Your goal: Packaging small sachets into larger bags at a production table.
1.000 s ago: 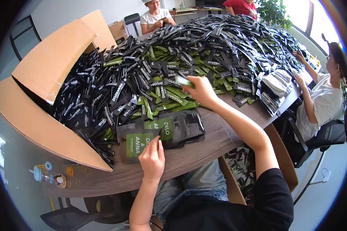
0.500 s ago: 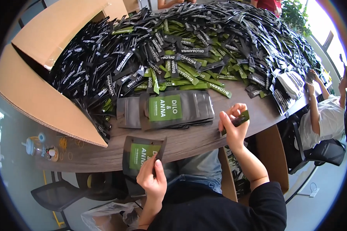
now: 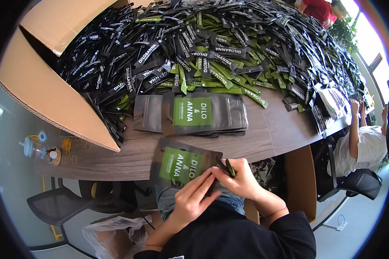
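A: What are the hands on?

B: A flat dark pouch with a green label, held over the near edge of the desk, at about six o'clock in the view. The left hand lies along the pouch's lower right edge, fingers stretched out flat against it. Its grip is loose, pressing rather than clenched.

A: And the right?

B: The right hand sits at three o'clock from the pouch, touching the left hand's fingertips. Its grip is closed, pinching a small dark-and-green sachet between thumb and fingers, right at the pouch's corner. I cannot tell whether the sachet's end is already inside the pouch.

A: What lies beyond?

B: At twelve o'clock from the held pouch, a stack of the same pouches rests on the desk, label up. Past that, a great heap of black and green sachets covers most of the desk top.

A: Anything to the side?

B: An open cardboard box at ten o'clock, tipped so sachets spill from it. At nine o'clock, near the desk edge, a small bottle and some rubber bands. At three o'clock another person in a white shirt sits on a chair, an arm raised to the desk.
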`<state>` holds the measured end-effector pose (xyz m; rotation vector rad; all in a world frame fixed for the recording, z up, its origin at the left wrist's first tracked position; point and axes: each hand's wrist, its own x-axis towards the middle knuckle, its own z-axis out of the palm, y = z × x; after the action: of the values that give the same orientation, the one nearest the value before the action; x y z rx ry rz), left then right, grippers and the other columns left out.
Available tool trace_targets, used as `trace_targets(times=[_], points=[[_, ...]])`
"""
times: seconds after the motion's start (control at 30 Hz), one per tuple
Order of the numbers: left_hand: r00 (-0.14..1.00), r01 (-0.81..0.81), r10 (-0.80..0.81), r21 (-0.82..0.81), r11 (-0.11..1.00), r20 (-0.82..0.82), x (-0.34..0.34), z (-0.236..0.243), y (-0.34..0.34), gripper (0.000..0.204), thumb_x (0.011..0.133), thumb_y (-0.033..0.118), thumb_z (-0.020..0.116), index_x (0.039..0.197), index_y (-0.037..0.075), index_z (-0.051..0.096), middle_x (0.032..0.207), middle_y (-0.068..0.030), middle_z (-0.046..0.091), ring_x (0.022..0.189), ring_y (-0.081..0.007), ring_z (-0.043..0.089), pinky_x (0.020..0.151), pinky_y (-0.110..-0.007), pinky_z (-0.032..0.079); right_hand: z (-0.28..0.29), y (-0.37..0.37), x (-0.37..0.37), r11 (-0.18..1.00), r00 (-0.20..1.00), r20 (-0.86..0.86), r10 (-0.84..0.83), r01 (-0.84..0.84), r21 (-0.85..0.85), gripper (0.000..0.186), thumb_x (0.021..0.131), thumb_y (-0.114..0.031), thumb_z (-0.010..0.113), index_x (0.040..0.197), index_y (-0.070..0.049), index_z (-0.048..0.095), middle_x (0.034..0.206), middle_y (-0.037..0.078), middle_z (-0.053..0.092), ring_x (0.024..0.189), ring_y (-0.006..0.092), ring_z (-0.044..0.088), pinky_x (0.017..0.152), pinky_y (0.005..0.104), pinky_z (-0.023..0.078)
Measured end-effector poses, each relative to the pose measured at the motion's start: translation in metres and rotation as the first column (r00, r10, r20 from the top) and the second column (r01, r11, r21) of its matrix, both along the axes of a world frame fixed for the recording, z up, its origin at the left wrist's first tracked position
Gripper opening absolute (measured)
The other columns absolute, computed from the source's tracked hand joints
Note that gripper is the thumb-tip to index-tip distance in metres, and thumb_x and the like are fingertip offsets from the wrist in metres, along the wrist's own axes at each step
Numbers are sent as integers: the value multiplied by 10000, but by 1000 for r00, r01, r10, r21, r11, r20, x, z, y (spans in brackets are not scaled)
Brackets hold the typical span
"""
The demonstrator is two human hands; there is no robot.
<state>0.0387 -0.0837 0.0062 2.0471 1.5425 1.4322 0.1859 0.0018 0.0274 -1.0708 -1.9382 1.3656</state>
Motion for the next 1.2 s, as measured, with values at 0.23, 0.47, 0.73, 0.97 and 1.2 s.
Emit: trace_targets(times=[0.23,0.47,0.73,0.97,1.2], points=[[881,81,167,-489,868,442,-19,1,-15,359,795,92,700,1075,-86,565,817,-150,673,755,-158,674,636,-244,535,-21,-7,-8,921,938,-101,333,-300,250,199,657,-41,683,704,1,494,645,128,518,592,330,523,538,370,414],[723,319,86,-442,838,686,-29,-2,-16,280,901,120,573,1085,-90,550,776,-98,673,743,-123,658,668,-231,510,-12,4,-11,895,862,-244,445,-441,75,131,704,-12,684,710,5,555,648,124,557,607,266,564,576,332,437],[833,12,162,-310,951,530,-13,-15,-11,287,753,-36,652,1015,-49,537,853,-63,635,787,-79,602,678,-219,480,0,-12,-10,761,947,108,303,-309,570,713,522,-32,673,1200,54,468,1118,191,532,935,339,553,799,383,473],[964,-241,191,-302,922,-187,-18,12,-8,365,581,98,726,877,46,519,738,-91,563,696,-321,573,685,-423,440,-4,-1,-11,857,991,11,134,-121,500,418,575,26,699,979,-12,595,903,125,587,749,304,590,650,346,485],[994,54,-51,28,998,-101,-8,30,-9,884,510,311,871,1215,36,415,1193,-153,444,1082,-301,461,973,-472,297,1,-13,-5,968,904,-413,111,-194,-162,211,765,-12,675,796,-58,472,695,-28,453,661,58,391,583,233,364]])
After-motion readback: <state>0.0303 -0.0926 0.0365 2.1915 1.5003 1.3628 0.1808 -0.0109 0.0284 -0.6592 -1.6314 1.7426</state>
